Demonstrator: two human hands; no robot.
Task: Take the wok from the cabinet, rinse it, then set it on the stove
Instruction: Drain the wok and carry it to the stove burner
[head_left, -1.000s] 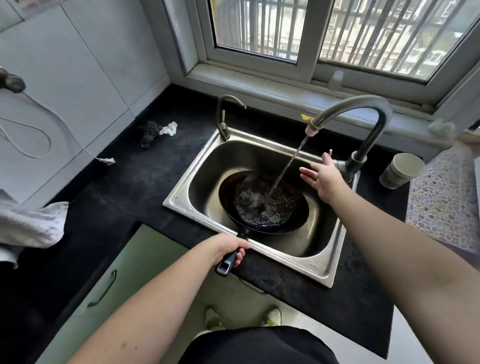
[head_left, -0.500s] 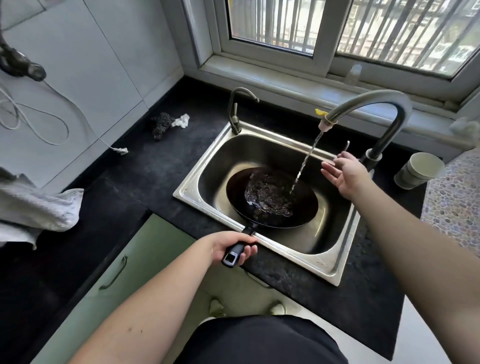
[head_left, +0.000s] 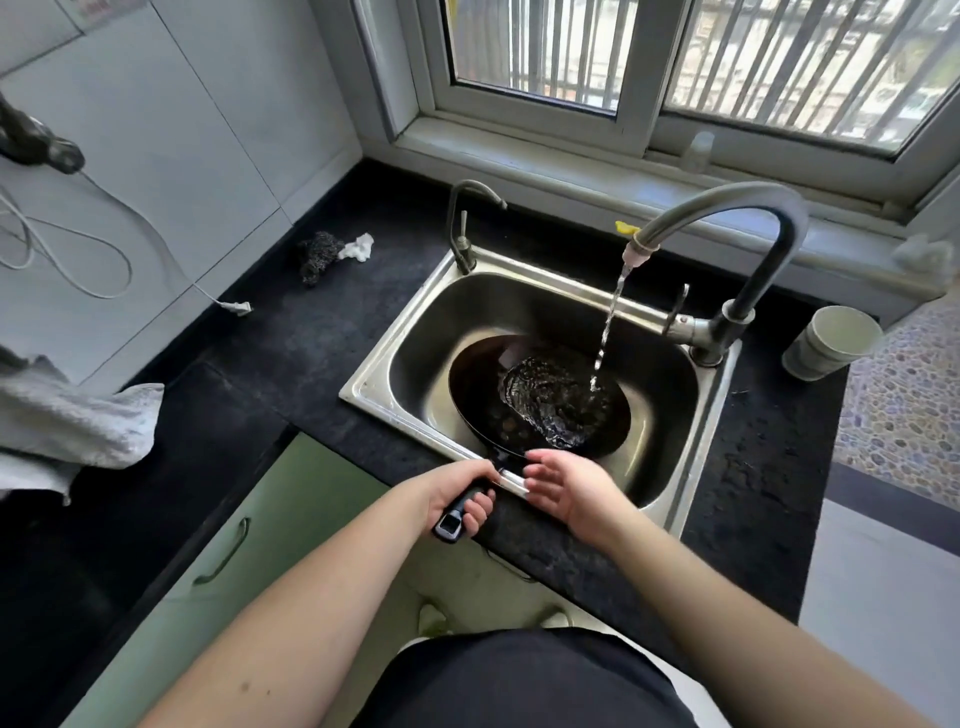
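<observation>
Under the barred window, the black speckled stone bench (head_left: 291, 364) runs along the white tiled wall and carries the rectangular stainless steel sink (head_left: 670, 374). In the sink's basin sits the round black wok (head_left: 483, 395), tilted a little, with rippling water pooled in its bowl and its long black handle (head_left: 470, 506) reaching out over the near rim of the sink. A tall curved grey metal faucet (head_left: 748, 218) stands at the sink's right back corner, and a thin stream of water (head_left: 608, 322) falls from its spout into the wok. A crumpled grey cloth (head_left: 67, 426) lies at the left edge of the bench. A pale paper cup (head_left: 831, 343) stands on the bench just right of the faucet. A smaller thin metal tap (head_left: 465, 223) rises at the sink's back left corner. A dark steel scouring pad (head_left: 317, 254) lies on the bench near the wall, touching a scrap of white tissue (head_left: 357, 247). The left hand (head_left: 457, 491) is wrapped around the wok handle. The right hand (head_left: 566, 486) is just beside it over the sink's near rim, fingers spread loosely and holding nothing.
</observation>
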